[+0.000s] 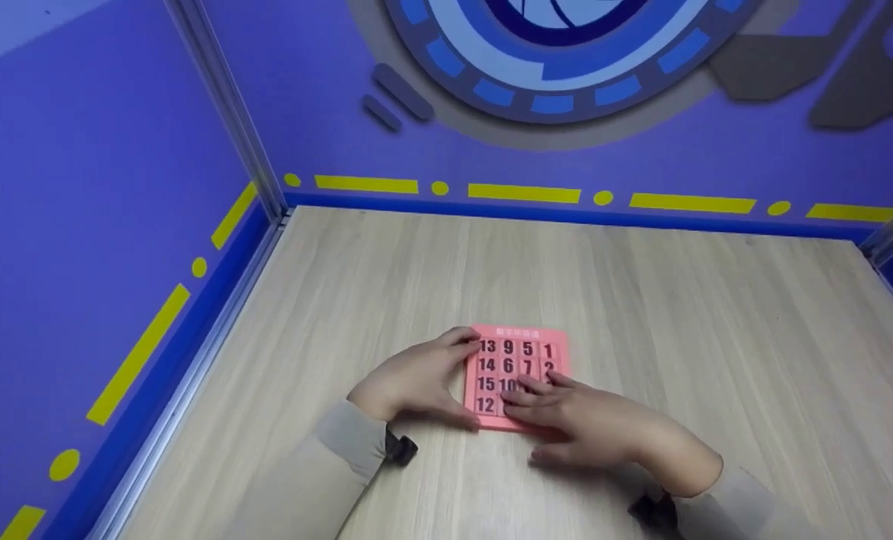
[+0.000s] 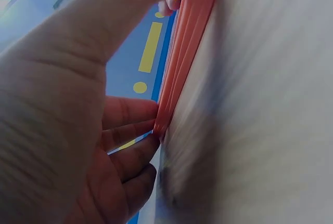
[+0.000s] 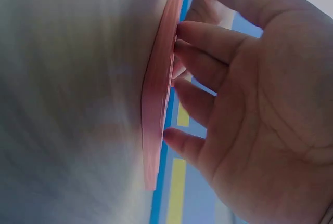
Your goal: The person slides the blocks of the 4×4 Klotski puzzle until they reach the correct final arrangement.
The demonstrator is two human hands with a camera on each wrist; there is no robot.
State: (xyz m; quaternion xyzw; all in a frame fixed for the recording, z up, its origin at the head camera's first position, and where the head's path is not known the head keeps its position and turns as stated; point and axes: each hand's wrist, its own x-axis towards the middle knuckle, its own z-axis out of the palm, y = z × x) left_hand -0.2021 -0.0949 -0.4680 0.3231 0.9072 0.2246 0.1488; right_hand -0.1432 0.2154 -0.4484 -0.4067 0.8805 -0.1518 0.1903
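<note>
A pink sliding number puzzle [image 1: 507, 355] lies flat on the wooden table, its tiles printed with dark numbers. The top row reads 13, 9, 5, 1. My left hand [image 1: 420, 379] holds the frame along its left side, fingers at the upper corner and thumb at the lower one. In the left wrist view, fingertips meet the side wall of the puzzle [image 2: 181, 52]. Over the lower right tiles spreads my right hand [image 1: 603, 424], covering several of them. Its fingertips touch the top face of the puzzle [image 3: 156, 109] in the right wrist view.
The light wood table [image 1: 386, 277] extends around the puzzle on every side. A purple wall with yellow dashes [image 1: 525, 193] closes off the back, and another purple panel [image 1: 101, 225] stands at the left. A metal post [image 1: 225, 105] marks their corner.
</note>
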